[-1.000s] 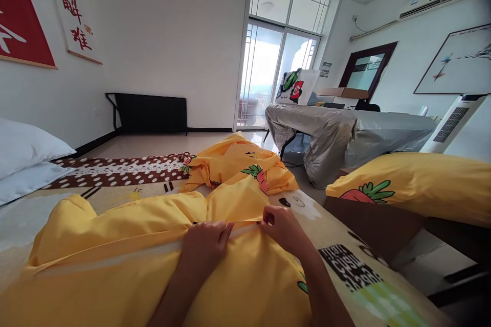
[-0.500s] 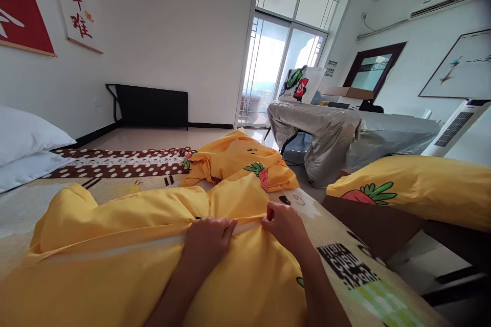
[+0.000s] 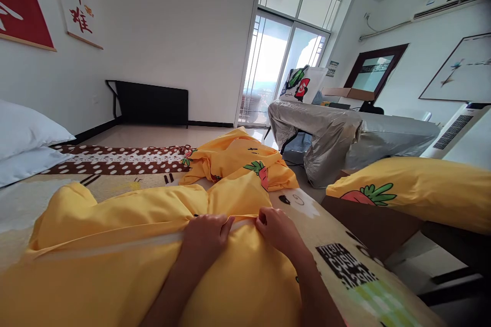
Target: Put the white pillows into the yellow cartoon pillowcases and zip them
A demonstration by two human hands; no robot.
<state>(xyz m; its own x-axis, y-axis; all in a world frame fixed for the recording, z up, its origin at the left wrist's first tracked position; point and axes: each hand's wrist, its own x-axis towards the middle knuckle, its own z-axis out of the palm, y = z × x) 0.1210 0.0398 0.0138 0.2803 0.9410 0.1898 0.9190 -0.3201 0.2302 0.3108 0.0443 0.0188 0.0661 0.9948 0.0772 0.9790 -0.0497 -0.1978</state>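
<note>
A stuffed yellow pillowcase lies across the bed in front of me, with a long slit along its upper side. White material shows through that slit. My left hand is closed on the slit's edge near the middle, its thumb pointing right. Just to its right, my right hand pinches the same edge with curled fingers. A short stretch of the white material shows between the two hands. Beyond them lies a crumpled yellow cloth printed with carrots.
White pillows are stacked at the left. The bed has a patterned blanket. Another yellow pillow rests on a brown box at the right. A table under a silver cover stands behind, near the glass door.
My right hand has slid a little left along the edge, closer to my left hand. The left hand keeps its grip, and the view has shifted slightly.
</note>
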